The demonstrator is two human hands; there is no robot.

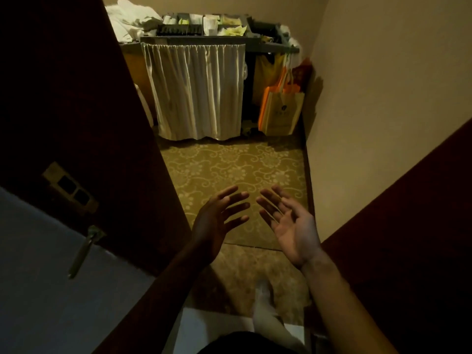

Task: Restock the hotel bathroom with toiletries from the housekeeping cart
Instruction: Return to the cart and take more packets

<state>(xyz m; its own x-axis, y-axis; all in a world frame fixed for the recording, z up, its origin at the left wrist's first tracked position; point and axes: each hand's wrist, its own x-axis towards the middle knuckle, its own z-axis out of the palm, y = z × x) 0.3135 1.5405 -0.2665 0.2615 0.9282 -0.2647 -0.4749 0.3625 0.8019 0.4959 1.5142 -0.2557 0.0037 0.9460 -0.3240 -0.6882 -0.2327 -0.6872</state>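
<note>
Left hand (217, 223): fingers spread wide, holding nothing.
Right hand (288, 223): palm up, fingers wide, holding nothing.
Housekeeping cart (196, 47): ahead, well apart, curtain-fronted.

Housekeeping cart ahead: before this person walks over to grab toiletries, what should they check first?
1. Left hand free: ok, fingers straight, holding nothing.
2. Right hand free: ok, palm open, holding nothing.
3. Path over the carpet to the housekeeping cart: ok, no obstacle shows.
4. Door out of the way: ok, stands open on the left.
5. Supplies in the top tray: ok, packets visible; which toiletries, cannot tell.
6. Orange bag: ok, at the cart's right end, off the path.
</note>
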